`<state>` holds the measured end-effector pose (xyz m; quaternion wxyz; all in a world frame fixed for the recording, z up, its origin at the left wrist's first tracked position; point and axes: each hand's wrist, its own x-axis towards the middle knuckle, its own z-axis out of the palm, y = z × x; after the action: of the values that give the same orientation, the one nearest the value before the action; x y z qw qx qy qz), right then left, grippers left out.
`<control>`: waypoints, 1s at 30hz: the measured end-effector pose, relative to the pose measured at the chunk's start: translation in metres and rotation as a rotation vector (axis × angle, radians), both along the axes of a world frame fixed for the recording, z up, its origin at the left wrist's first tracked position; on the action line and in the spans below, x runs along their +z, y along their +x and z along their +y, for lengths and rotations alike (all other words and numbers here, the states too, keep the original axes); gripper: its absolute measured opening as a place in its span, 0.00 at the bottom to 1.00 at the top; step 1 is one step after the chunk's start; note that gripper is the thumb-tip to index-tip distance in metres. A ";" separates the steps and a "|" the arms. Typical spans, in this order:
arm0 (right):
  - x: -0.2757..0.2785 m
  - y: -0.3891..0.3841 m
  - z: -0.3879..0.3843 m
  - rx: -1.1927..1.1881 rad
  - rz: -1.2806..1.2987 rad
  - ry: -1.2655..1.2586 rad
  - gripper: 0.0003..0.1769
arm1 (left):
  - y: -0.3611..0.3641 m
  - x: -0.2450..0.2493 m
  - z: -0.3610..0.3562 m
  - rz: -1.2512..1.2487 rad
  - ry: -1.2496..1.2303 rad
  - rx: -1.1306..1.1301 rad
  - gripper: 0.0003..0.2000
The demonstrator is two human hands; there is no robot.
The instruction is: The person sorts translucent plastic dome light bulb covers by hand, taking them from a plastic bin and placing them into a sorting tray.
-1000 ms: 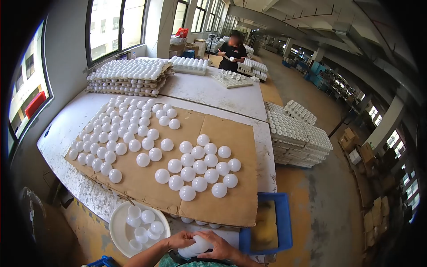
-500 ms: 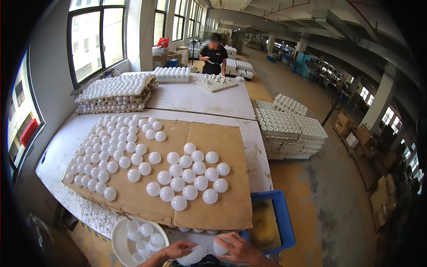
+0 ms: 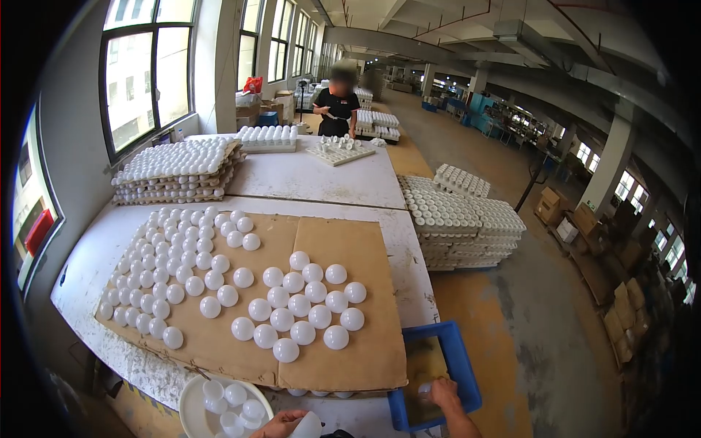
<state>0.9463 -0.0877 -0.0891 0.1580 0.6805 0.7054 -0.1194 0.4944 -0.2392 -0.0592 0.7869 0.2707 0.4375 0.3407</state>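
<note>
At the bottom edge, my left hand has its fingers closed on a white lamp-bulb cover, partly cut off by the frame. My right hand is inside the blue bin on the right. Its fingers are closed on a pale, translucent bulb cover, mostly hidden by the hand and dim against the brownish inside of the bin. Just left of my left hand, a round white tub holds several loose covers. Rows of white covers rest dome-up on the brown cardboard sheet.
Stacked trays of white domes stand at the table's far left. A person stands behind the far table by a tray of white parts. More stacked trays stand right of the table, and cardboard boxes farther right.
My right hand has moved right, from beside my left hand into the blue bin, carrying the cover. The left hand still holds its cover. The camera view has tilted upward.
</note>
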 end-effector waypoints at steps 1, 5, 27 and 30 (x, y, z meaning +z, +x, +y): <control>-0.015 0.004 0.006 0.004 0.004 0.012 0.33 | -0.001 -0.004 -0.001 0.003 0.033 0.008 0.12; -0.038 0.006 0.005 0.033 -0.004 -0.016 0.35 | 0.002 0.002 -0.007 0.140 0.210 0.074 0.13; 0.123 -0.186 0.091 0.472 0.370 0.315 0.37 | 0.003 0.027 -0.036 -0.078 0.046 0.273 0.13; 0.115 -0.194 0.087 0.473 0.509 0.494 0.36 | 0.010 0.029 -0.032 -0.042 -0.010 0.336 0.13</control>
<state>0.7518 -0.0003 0.0262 -0.1660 0.4663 0.8660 -0.0718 0.5047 -0.2713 -0.0301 0.7292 0.1829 0.4616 0.4708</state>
